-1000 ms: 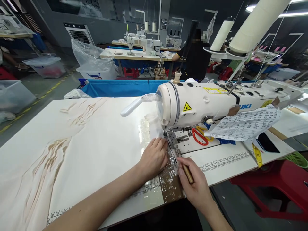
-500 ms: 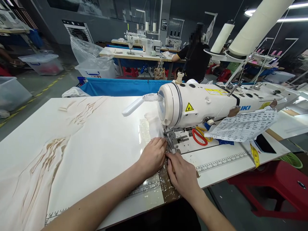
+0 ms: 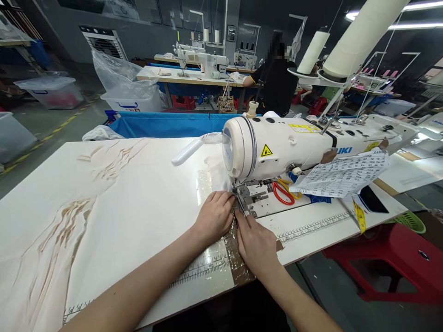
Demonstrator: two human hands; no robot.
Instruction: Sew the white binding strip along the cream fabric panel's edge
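Dark grey walls and a grey floor with a yellow-and-black line surround a white table point(image 3: 155, 184), which carries a white sewing machine point(image 3: 284, 143); a blue cloth trough point(image 3: 173, 124) hangs along the table's edge behind the machine, and beyond it a person in black point(image 3: 278, 87) sits near another workstation. Far left of the sewing machine, a lidded clear bin point(image 3: 50, 90) has something reddish inside; a second bin point(image 3: 131, 102), nearer behind and left of the machine, has a clear plastic bag rising from it, its contents too unclear to name. The sewing machine stands on the right part of the table, its rounded end facing left and its long axis running right and slightly away. Pale fabric point(image 3: 62, 230) lies left of the machine, its creases running away from the near side. Below the machine's rounded end, the left hand point(image 3: 214, 214) lies palm down, fingers together; just beside it, the right hand point(image 3: 256, 242) reaches its fingertips to the metal plate point(image 3: 256, 198). Whether either pinches anything, I cannot tell.
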